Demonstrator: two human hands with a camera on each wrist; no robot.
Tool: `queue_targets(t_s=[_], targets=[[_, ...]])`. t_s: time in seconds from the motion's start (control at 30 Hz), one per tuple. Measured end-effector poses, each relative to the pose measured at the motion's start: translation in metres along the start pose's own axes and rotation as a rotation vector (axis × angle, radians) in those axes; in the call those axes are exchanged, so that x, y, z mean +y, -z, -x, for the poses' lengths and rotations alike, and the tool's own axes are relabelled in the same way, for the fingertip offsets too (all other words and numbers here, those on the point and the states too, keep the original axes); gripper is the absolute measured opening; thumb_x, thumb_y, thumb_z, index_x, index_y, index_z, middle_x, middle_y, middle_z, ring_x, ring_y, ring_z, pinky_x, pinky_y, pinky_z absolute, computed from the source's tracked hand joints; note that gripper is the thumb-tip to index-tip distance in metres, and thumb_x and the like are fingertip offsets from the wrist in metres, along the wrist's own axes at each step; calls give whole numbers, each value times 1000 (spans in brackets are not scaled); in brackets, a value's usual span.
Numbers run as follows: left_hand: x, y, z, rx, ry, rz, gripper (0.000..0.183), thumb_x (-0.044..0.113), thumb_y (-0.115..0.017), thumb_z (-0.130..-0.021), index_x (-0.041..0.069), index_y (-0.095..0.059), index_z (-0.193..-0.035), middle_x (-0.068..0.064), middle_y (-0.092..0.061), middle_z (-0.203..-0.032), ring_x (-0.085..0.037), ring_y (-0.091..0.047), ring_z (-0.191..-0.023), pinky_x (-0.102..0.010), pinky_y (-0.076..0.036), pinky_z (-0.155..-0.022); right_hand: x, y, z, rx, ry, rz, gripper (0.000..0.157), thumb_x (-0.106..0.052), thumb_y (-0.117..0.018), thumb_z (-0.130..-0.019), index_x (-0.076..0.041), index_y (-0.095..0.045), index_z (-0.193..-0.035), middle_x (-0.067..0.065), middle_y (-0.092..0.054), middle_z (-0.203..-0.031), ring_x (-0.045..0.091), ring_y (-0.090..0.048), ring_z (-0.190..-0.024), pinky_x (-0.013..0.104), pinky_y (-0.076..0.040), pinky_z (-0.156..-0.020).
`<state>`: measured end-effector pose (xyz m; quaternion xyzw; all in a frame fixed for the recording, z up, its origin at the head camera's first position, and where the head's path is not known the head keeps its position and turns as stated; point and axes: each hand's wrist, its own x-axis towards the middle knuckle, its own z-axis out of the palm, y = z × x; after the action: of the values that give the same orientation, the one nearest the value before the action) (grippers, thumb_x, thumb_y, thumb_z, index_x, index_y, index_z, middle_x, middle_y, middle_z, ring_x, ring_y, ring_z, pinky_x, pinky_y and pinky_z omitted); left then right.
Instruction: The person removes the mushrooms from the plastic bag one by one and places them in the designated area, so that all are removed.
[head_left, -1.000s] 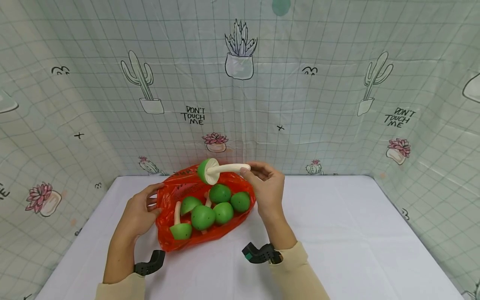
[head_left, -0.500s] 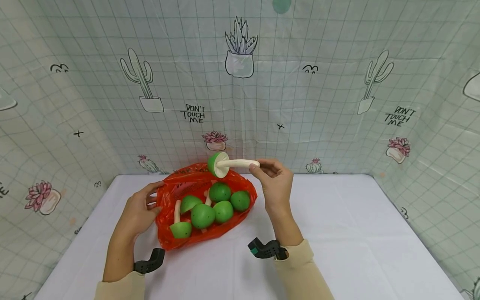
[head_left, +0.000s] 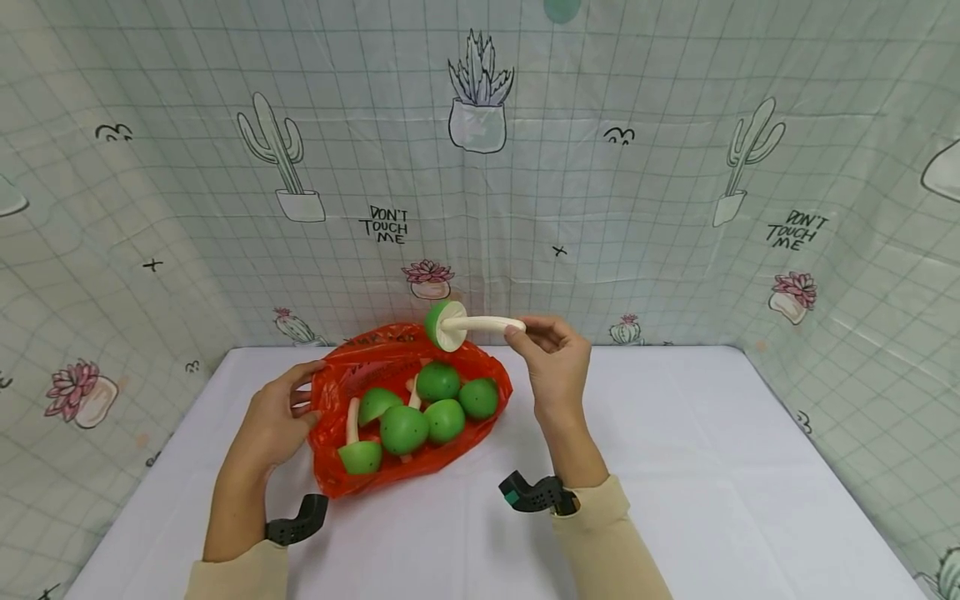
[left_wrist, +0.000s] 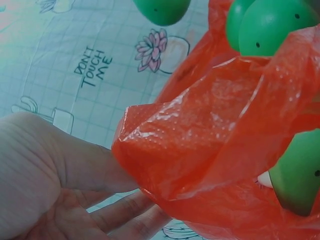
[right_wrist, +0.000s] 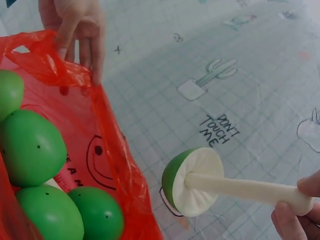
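My left hand [head_left: 273, 417] pinches the left rim of a red plastic bag [head_left: 330, 387] that lies on the table with its mouth spread. In the left wrist view the thumb lies against the bag's film [left_wrist: 190, 150], with the other fingers partly hidden behind it. Several green-capped mushrooms [head_left: 405, 430] with pale stems sit inside. Above the bag's far right edge, my right hand [head_left: 558, 367] holds another mushroom [head_left: 447, 326] by the stem's end, cap pointing left. The right wrist view shows the thumb and fingertips pinching that stem [right_wrist: 240, 190].
A white cloth covers the table [head_left: 697, 467]. Behind and at both sides hangs a grid-patterned curtain [head_left: 555, 183] printed with cacti and lettering. Black wrist mounts [head_left: 536, 493] sit on both forearms, over the cuffs of beige sleeves [head_left: 607, 542].
My right hand has carried the held mushroom right and slightly upward, toward the bag's far right edge. The left hand keeps its grip on the rim, and the mushrooms inside have barely shifted.
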<state>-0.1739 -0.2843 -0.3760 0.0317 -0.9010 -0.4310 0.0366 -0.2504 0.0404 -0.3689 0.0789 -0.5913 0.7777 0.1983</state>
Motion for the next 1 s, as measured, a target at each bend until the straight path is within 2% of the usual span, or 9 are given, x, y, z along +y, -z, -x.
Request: queue_targets(t_s=[0.4,1.0], targets=[[1,-1,0,-4,-4,-2,70,-11,-64,-95,-2,-38,-159,-34,-49,-148,-54,-55,-129,-57,-55,-99,4,12,-1,46,14,109,18,-1,-82,-89,7,-75,-104,10,-75,-95,16,-72,-85,27,-63,-80],[-1,1,1,-5,-9,-9,71,-10,-64,-95,-3,-37,-160,-35,-48,-149,-55,-54,-129,-58,-55,-99,15,40,-6,92,19,207,16,-2,-81,-89,5,-76,-103,12,-75,-97,16,-73,-87,24,-61,-75]])
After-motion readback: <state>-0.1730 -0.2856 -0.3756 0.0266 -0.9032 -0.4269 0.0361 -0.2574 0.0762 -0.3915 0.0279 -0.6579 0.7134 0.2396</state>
